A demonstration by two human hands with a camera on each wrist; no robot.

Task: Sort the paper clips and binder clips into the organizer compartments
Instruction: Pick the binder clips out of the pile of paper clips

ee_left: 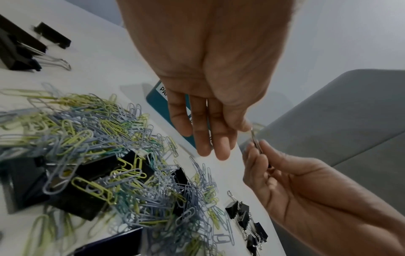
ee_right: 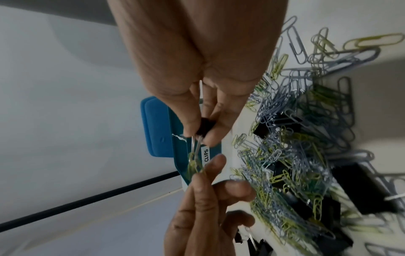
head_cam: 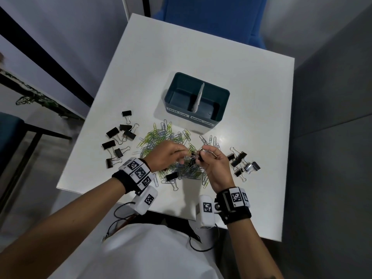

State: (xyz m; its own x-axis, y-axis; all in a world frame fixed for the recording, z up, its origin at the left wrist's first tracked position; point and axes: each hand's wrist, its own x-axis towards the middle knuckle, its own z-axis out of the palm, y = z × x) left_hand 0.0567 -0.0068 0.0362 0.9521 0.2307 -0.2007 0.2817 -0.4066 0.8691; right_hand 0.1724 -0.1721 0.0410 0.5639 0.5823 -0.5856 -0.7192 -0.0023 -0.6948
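Above a pile of yellow-green and grey paper clips, my two hands meet. My right hand pinches a small black binder clip by its body, wire handles pointing away. My left hand pinches a yellow-green paper clip that hangs tangled on those handles, its other fingers straight. The teal organizer stands just beyond, split by a white divider, with labels PAPER CLIPS on the left and BINDER CLIPS on the right. Both compartments show bare floor.
Loose black binder clips lie in one group at the left and another at the right; more sit buried in the pile. The white table ends close to my body. A blue chair stands behind it.
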